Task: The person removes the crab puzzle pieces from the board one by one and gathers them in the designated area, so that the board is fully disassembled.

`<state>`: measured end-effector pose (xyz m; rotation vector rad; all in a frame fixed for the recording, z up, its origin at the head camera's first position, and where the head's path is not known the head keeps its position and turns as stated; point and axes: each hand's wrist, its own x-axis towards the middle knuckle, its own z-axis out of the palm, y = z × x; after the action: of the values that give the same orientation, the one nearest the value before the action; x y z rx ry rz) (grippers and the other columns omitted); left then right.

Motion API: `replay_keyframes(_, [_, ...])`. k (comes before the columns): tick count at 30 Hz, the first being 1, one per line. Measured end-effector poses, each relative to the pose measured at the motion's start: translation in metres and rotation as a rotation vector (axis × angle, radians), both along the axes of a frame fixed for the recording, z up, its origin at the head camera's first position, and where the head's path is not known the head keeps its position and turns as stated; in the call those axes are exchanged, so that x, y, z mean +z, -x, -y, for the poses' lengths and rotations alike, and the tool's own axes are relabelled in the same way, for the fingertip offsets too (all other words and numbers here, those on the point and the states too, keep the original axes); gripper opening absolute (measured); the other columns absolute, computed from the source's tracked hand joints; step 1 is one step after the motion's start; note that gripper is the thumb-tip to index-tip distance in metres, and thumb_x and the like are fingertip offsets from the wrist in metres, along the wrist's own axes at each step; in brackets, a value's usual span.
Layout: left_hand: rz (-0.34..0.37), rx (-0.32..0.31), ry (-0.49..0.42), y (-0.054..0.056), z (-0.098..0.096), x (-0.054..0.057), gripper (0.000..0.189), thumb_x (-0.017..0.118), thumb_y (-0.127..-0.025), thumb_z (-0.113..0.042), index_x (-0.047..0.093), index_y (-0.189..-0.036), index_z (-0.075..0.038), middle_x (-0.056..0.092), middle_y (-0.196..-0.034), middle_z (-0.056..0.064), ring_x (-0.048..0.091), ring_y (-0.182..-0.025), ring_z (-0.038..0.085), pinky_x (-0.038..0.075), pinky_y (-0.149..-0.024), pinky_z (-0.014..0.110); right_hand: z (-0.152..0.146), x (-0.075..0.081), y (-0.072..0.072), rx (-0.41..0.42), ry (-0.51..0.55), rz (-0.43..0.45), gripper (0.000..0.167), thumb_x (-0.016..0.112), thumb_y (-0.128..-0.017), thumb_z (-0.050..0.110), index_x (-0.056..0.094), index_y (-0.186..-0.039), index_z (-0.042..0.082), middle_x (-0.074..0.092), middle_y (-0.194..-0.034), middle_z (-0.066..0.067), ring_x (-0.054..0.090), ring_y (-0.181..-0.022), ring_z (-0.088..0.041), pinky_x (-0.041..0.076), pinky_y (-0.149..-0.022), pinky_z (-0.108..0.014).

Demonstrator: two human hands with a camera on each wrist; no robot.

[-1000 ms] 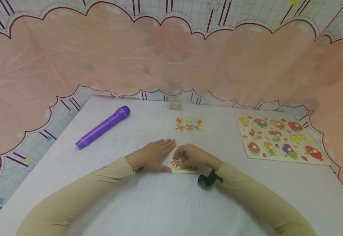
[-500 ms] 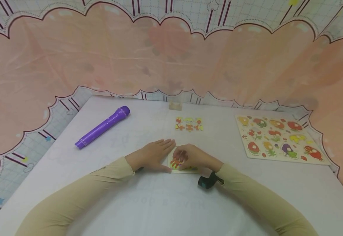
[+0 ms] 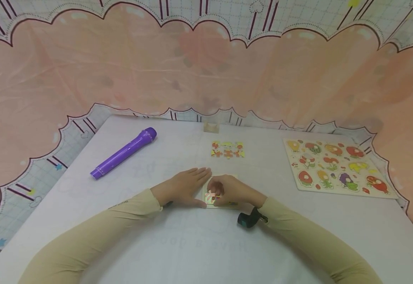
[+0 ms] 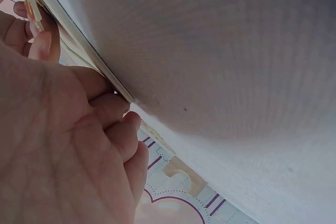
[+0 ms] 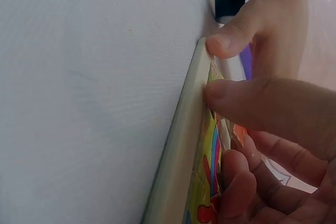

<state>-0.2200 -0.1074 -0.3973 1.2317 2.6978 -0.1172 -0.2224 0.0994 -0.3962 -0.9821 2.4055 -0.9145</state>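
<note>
A small jigsaw board (image 3: 221,207) with a raised pale rim lies between my hands, with colourful pieces showing inside it. My left hand (image 3: 183,188) lies along the board's left side, thumb spread toward the near corner, and in the left wrist view its fingertips touch the board's edge (image 4: 89,48). Over the board, my right hand (image 3: 232,191) pinches a jigsaw piece (image 3: 211,197) with curled fingers. In the right wrist view, the thumb is at the board's rim (image 5: 184,129) and an orange piece (image 5: 239,136) shows by the fingers. The right hand hides much of the board.
Several loose jigsaw pieces (image 3: 227,150) lie beyond the board, with a small beige block (image 3: 211,127) farther back. A purple toy microphone (image 3: 122,154) lies at left, a fruit peg puzzle (image 3: 339,167) at right. A dark wrist device (image 3: 249,218) hangs below the right wrist.
My right hand has shifted slightly left and curled more, and the piece at its fingertips now looks paler and tilted. The left hand has stayed in place.
</note>
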Motion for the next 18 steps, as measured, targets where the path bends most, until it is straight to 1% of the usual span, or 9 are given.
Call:
replay_keyframes(9, [0.012, 0.011, 0.003, 0.0001, -0.0006, 0.0011, 0.097, 0.05, -0.083, -0.068, 0.02, -0.149, -0.002, 0.019, -0.157, 0.012, 0.02, -0.146, 0.026, 0.019, -0.12, 0.038, -0.0037, -0.0045, 0.0033, 0.012, -0.005, -0.04, 0.033, 0.077, -0.074, 0.009, 0.064, -0.103, 0.005, 0.064, -0.082, 0.0, 0.053, -0.071, -0.002, 0.046, -0.06, -0.015])
replay_keyframes(11, [0.014, 0.013, 0.0, 0.0001, -0.0005, 0.001, 0.098, 0.05, -0.083, -0.068, 0.02, -0.149, -0.002, 0.019, -0.157, 0.012, 0.02, -0.146, 0.026, 0.019, -0.12, 0.038, -0.0048, -0.0047, 0.0034, 0.011, 0.001, -0.032, 0.033, 0.077, -0.074, 0.009, 0.065, -0.104, 0.004, 0.064, -0.082, -0.001, 0.053, -0.07, -0.003, 0.047, -0.059, -0.015])
replay_keyframes(15, [0.019, 0.018, 0.008, 0.0004, -0.0005, 0.0009, 0.098, 0.049, -0.083, -0.069, 0.019, -0.149, -0.002, 0.018, -0.157, 0.011, 0.019, -0.146, 0.025, 0.018, -0.121, 0.038, -0.0065, -0.0041, 0.0026, -0.009, 0.016, 0.013, 0.033, 0.075, -0.075, 0.008, 0.065, -0.105, 0.003, 0.065, -0.084, -0.003, 0.054, -0.07, -0.005, 0.049, -0.06, -0.016])
replay_keyframes(18, [0.026, 0.026, 0.012, 0.0002, -0.0009, 0.0013, 0.099, 0.049, -0.083, -0.069, 0.017, -0.15, -0.003, 0.017, -0.158, 0.011, 0.018, -0.146, 0.024, 0.017, -0.121, 0.037, -0.0085, -0.0038, 0.0021, -0.026, 0.022, 0.032, 0.033, 0.074, -0.075, 0.007, 0.064, -0.106, 0.003, 0.065, -0.086, -0.003, 0.054, -0.07, -0.006, 0.049, -0.06, -0.017])
